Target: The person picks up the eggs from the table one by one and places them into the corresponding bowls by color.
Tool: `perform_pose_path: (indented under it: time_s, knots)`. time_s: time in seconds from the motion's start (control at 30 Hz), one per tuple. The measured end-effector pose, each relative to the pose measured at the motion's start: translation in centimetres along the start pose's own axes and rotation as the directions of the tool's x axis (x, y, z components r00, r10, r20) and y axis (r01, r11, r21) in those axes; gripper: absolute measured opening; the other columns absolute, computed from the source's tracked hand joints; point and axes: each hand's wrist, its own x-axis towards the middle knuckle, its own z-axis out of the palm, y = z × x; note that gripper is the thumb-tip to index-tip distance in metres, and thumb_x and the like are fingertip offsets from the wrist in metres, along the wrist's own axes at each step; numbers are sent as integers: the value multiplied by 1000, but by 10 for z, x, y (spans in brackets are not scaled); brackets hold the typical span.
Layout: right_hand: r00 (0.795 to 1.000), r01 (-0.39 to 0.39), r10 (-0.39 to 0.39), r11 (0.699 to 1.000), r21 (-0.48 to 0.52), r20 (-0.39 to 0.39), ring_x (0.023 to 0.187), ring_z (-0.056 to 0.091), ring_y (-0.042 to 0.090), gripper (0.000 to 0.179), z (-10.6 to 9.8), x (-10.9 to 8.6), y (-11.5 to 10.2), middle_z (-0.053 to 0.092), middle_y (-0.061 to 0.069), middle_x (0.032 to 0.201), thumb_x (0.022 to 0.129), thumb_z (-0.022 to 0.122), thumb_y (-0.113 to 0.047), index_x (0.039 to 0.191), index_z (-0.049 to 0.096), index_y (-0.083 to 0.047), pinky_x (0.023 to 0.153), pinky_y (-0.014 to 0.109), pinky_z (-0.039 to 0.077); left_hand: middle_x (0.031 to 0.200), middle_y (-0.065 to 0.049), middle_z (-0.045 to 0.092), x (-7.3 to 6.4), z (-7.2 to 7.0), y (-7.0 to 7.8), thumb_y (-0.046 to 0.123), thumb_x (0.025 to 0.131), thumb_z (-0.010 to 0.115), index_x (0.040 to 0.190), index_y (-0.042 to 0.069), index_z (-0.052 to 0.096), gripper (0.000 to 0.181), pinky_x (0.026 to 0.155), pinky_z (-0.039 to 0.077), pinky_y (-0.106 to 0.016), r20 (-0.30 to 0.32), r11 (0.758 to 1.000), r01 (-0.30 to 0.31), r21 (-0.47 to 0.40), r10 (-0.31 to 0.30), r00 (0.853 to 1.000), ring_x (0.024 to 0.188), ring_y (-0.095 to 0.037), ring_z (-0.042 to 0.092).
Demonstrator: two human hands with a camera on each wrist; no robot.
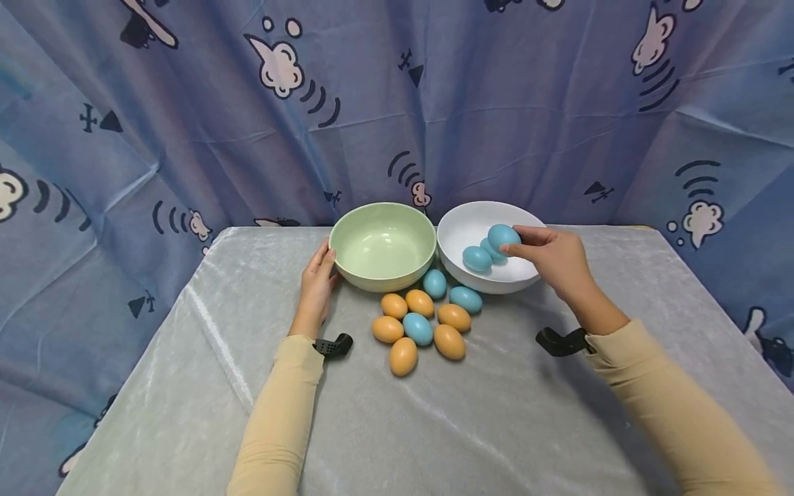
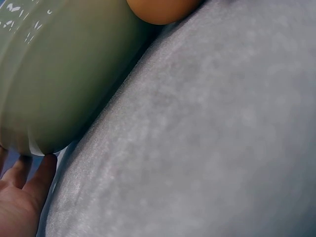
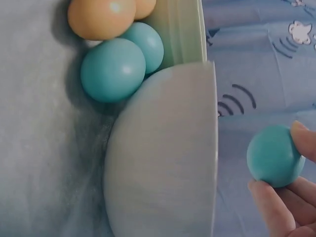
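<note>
Above the white bowl [image 1: 459,227], my right hand [image 1: 558,258] pinches a blue egg [image 1: 504,237] between thumb and fingers. The right wrist view shows that egg [image 3: 275,156] held beyond the bowl's rim. Two more blue eggs, one of them the front egg [image 1: 477,258], lie inside the white bowl. At the left side of the light green bowl [image 1: 383,275], my left hand [image 1: 317,286] rests its fingers against the outer wall. Its extended fingertips [image 2: 48,163] touch that wall in the left wrist view. The green bowl's inside shows no eggs.
In front of the bowls, several orange eggs [image 1: 403,357] and three blue eggs [image 1: 418,329] lie loose in a cluster. The bowls stand side by side at the back edge of the grey cloth-covered table [image 1: 496,427]. A patterned blue curtain [image 1: 372,103] hangs behind.
</note>
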Motion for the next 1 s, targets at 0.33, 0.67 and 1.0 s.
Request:
perform_pose_path:
  time_s: [0.33,0.67,1.0]
  knots:
    - [999,-31,31,999,14,-42,138,47,34,63,9,30,6,57,17,142,87,76,-38,138,59,-5,115,50,39,163,6,32,0,0,-1,33,105,50,156,23,35,54,120,34,-42,-9,1000,19,-20,-19,1000,148,-14,34]
    - [992,-81,82,997,17,-94,137,49,34,60,11,54,15,59,20,139,87,77,-29,137,59,-2,116,49,38,162,5,33,1,0,-1,35,105,51,156,22,35,55,120,33,-43,-11,1000,17,-17,-17,1000,148,-14,34]
    - [988,-104,104,995,2,-118,138,48,34,60,15,69,19,57,21,141,87,76,-24,139,56,-1,115,48,39,163,5,32,-1,0,2,34,105,50,156,22,35,54,122,31,-44,-4,1000,16,-21,-16,1000,149,-14,32]
